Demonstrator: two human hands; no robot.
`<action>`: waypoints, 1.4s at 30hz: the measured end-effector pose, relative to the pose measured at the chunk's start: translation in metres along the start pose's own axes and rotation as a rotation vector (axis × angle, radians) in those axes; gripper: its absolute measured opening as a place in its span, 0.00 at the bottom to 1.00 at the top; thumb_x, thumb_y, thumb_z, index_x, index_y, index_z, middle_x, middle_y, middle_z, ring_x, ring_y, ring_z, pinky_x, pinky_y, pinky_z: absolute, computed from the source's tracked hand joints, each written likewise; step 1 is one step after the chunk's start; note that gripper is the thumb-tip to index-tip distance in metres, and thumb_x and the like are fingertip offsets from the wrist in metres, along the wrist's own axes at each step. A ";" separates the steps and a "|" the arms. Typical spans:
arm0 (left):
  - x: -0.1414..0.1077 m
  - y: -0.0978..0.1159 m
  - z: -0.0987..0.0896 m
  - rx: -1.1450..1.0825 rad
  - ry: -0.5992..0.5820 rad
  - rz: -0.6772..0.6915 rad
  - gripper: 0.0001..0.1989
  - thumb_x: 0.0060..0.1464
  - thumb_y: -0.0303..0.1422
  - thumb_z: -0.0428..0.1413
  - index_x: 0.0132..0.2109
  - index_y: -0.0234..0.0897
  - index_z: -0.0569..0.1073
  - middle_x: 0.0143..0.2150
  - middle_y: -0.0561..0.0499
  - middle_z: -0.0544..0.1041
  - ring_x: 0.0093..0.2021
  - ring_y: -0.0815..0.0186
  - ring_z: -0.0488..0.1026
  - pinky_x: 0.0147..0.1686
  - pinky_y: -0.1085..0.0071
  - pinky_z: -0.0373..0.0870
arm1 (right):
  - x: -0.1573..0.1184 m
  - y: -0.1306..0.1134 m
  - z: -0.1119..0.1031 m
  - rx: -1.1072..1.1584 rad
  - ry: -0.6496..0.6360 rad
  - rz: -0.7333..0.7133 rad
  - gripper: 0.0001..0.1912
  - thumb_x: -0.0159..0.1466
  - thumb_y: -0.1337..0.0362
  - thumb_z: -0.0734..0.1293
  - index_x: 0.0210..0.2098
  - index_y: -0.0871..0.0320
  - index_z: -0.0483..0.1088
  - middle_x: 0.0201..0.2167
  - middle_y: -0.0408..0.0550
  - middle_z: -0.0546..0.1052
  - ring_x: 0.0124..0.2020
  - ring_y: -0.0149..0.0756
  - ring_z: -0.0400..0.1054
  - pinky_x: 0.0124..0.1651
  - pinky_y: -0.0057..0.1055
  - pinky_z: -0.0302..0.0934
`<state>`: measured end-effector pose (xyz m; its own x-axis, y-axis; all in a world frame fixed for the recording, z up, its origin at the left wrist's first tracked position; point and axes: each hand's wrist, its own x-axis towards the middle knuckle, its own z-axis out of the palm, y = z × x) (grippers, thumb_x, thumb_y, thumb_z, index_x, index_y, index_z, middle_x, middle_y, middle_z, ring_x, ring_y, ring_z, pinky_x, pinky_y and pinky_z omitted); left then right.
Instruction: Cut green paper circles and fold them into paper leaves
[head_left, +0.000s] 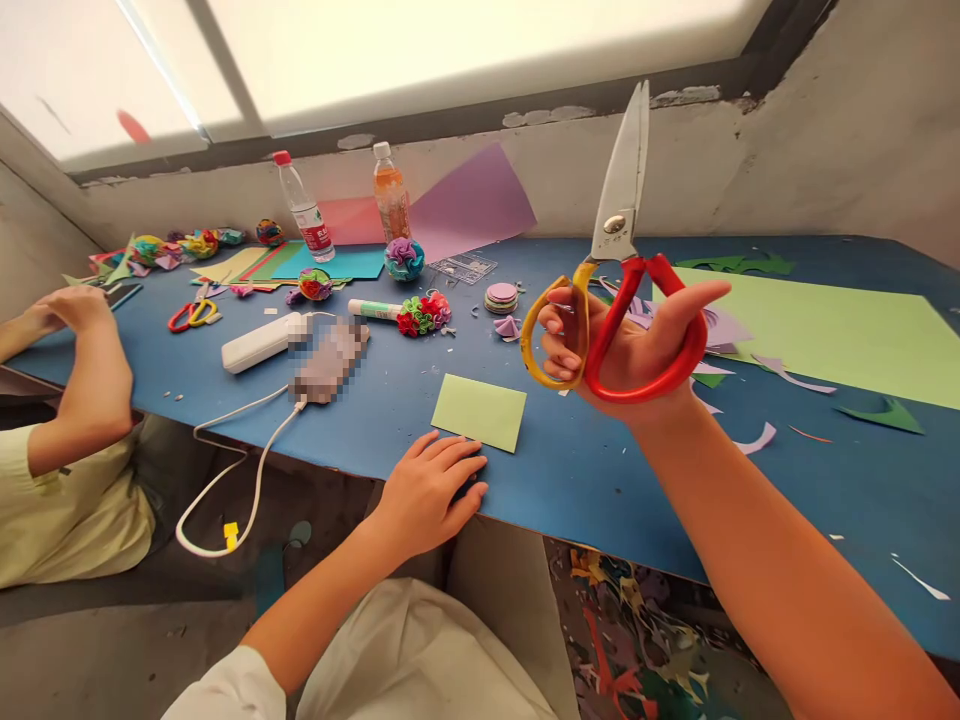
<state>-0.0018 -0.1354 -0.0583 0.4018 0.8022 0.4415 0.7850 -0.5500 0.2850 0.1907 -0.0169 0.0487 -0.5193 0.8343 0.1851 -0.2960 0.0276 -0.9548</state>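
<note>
Raised above the table, my right hand (651, 335) holds a pair of scissors (619, 190) upright. Its fingers go through the yellow handle loop and the thumb sticks out through the red one. The blades point up and lie nearly closed. My left hand (431, 490) lies flat at the table's front edge, fingers stretched out, with nothing held. Its fingertips touch the near edge of a small light green paper rectangle (480, 408). Beyond the paper is a stack of round paper discs (501, 297), with a folded purple paper piece (508, 328) beside it.
A large light green sheet (847, 325) and paper scraps (795, 374) cover the table's right. Leftward are a power bank (264, 342), a cabled blurred phone (330, 362), a glue stick (375, 310) and other scissors (196, 314). Two bottles (306, 212) stand behind. A person's arm (94, 370) rests far left.
</note>
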 end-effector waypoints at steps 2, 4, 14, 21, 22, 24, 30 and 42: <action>0.000 0.001 0.001 -0.003 0.014 -0.005 0.13 0.59 0.35 0.48 0.47 0.38 0.73 0.51 0.48 0.75 0.52 0.61 0.71 0.55 0.58 0.66 | 0.000 0.001 -0.001 0.062 -0.019 0.042 0.42 0.50 0.27 0.40 0.37 0.52 0.63 0.32 0.43 0.61 0.22 0.28 0.50 0.29 0.31 0.57; 0.000 0.001 0.003 -0.004 0.030 -0.011 0.13 0.59 0.35 0.49 0.47 0.39 0.73 0.51 0.48 0.75 0.51 0.61 0.72 0.54 0.58 0.66 | 0.001 0.002 -0.001 0.135 -0.020 0.093 0.47 0.52 0.34 0.26 0.35 0.52 0.63 0.33 0.44 0.62 0.22 0.28 0.50 0.32 0.33 0.60; 0.000 0.001 0.005 0.008 0.082 -0.009 0.12 0.58 0.34 0.49 0.45 0.38 0.74 0.49 0.49 0.77 0.50 0.61 0.72 0.50 0.61 0.70 | 0.004 0.005 -0.004 0.269 -0.047 0.099 0.51 0.47 0.29 0.28 0.32 0.56 0.67 0.31 0.47 0.64 0.26 0.32 0.58 0.29 0.31 0.59; 0.001 0.003 0.003 0.020 0.090 -0.006 0.12 0.58 0.33 0.50 0.45 0.37 0.74 0.49 0.50 0.77 0.50 0.62 0.72 0.49 0.62 0.70 | 0.007 0.014 -0.008 0.235 -0.116 0.068 0.45 0.41 0.23 0.49 0.33 0.54 0.68 0.33 0.47 0.67 0.30 0.36 0.62 0.30 0.33 0.61; 0.001 0.003 0.003 0.019 0.090 -0.008 0.12 0.57 0.33 0.50 0.45 0.37 0.74 0.49 0.50 0.77 0.50 0.62 0.72 0.50 0.62 0.70 | 0.006 0.013 -0.008 0.246 -0.128 0.069 0.46 0.41 0.23 0.47 0.34 0.54 0.68 0.33 0.47 0.68 0.30 0.35 0.62 0.30 0.33 0.61; 0.001 0.003 0.003 0.015 0.087 -0.010 0.12 0.57 0.33 0.50 0.45 0.37 0.74 0.49 0.50 0.77 0.50 0.62 0.72 0.50 0.62 0.70 | 0.004 0.012 -0.006 0.259 -0.154 0.077 0.47 0.42 0.23 0.43 0.34 0.54 0.67 0.33 0.45 0.68 0.27 0.33 0.62 0.31 0.33 0.60; -0.001 0.004 0.004 -0.048 0.096 -0.027 0.10 0.56 0.32 0.52 0.44 0.37 0.74 0.48 0.49 0.77 0.49 0.60 0.73 0.49 0.60 0.69 | 0.001 0.004 -0.003 0.283 -0.228 0.109 0.53 0.40 0.25 0.30 0.35 0.53 0.66 0.32 0.43 0.70 0.17 0.27 0.56 0.26 0.32 0.57; 0.074 0.013 -0.043 -0.321 0.485 0.042 0.06 0.54 0.32 0.56 0.39 0.35 0.75 0.32 0.51 0.75 0.28 0.75 0.69 0.29 0.79 0.68 | -0.003 0.003 0.003 0.221 -0.288 0.121 0.55 0.35 0.25 0.28 0.35 0.52 0.63 0.32 0.42 0.69 0.21 0.29 0.61 0.30 0.32 0.59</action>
<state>0.0180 -0.0934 0.0144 0.1081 0.6220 0.7755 0.5608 -0.6823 0.4691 0.1890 -0.0208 0.0455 -0.7557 0.6347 0.1613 -0.3677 -0.2073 -0.9066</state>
